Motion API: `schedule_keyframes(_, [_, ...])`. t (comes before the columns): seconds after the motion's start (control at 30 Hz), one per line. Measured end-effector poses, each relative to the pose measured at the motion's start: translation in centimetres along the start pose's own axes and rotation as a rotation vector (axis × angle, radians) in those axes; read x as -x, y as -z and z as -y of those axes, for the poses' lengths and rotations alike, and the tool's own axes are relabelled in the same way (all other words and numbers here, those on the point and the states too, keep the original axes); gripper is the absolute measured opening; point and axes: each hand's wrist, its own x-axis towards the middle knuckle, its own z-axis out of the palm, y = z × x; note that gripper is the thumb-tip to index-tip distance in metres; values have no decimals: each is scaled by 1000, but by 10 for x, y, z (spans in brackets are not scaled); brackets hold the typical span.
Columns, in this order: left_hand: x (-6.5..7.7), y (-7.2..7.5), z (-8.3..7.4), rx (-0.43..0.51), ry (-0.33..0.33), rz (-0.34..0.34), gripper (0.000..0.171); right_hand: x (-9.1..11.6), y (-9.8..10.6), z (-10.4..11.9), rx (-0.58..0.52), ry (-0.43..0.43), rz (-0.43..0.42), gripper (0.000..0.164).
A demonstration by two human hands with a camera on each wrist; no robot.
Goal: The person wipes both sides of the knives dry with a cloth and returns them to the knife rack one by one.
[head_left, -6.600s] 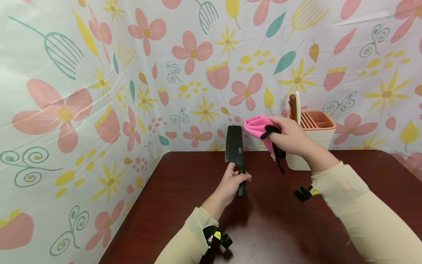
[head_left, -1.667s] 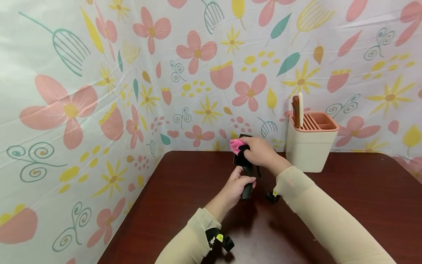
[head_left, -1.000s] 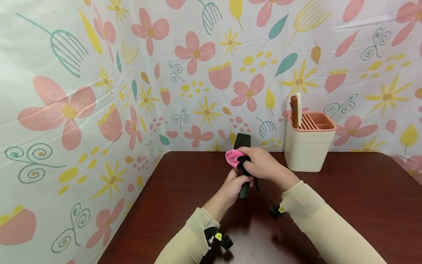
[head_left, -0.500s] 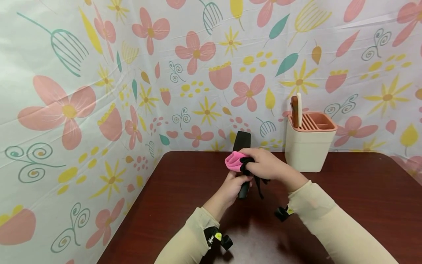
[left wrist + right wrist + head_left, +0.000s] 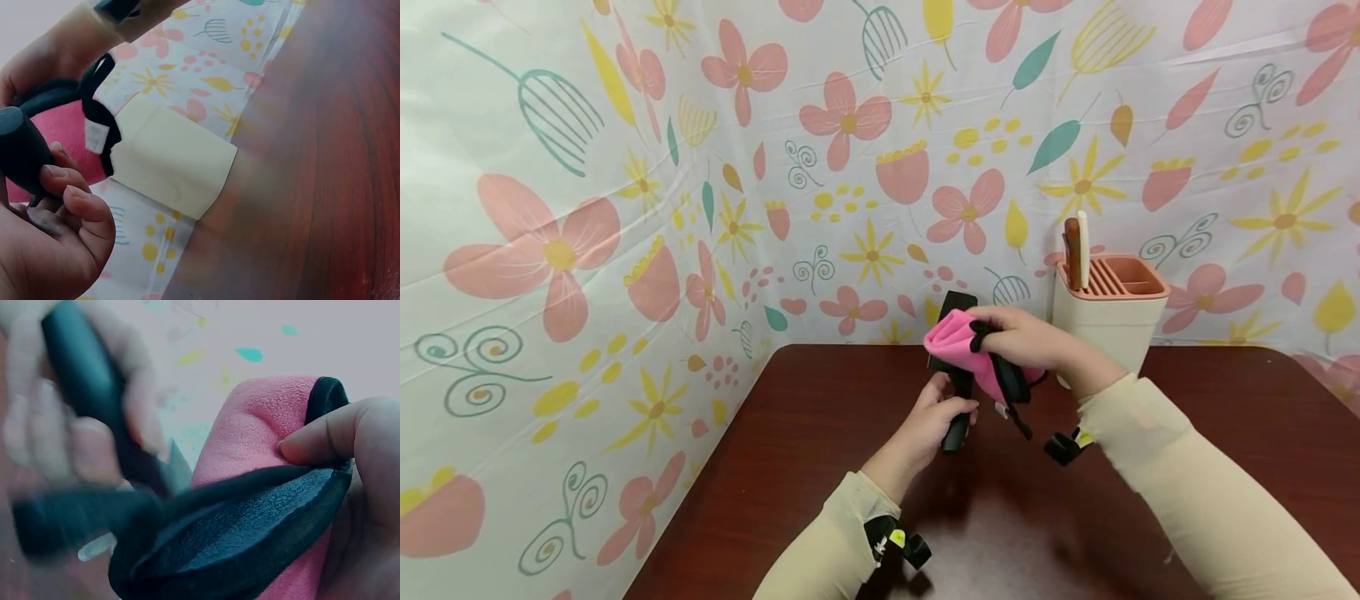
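Note:
My left hand (image 5: 928, 421) grips the black handle (image 5: 956, 435) of a wide-bladed kitchen knife, which points away from me above the table. Only the top of its black blade (image 5: 957, 301) and a strip at its left show; the rest is behind a pink cloth (image 5: 953, 338) with black edging. My right hand (image 5: 1028, 340) pinches this folded cloth in front of the blade, its black trim dangling. In the right wrist view, thumb and fingers hold the pink fabric (image 5: 256, 434) near its edge. The left wrist view shows fingers curled round the handle's butt (image 5: 19, 144).
A cream knife holder (image 5: 1108, 329) with an orange slotted top stands at the back right, behind my right forearm. A brown handle (image 5: 1074, 250) and a white handle (image 5: 1084, 250) stick out of it. Flowered sheeting (image 5: 880, 108) hangs behind the dark red table (image 5: 820, 433).
Earlier the cloth was right of the knife, then came over it and slid down to the handle end. Now my right hand has lifted it up and right; the left keeps its grip.

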Motion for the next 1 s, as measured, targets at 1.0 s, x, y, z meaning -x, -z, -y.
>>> schedule_keyframes(1.0, [4,-5,-4,56,72,79,23,-58,-20,-60,354,-222,-317,60])
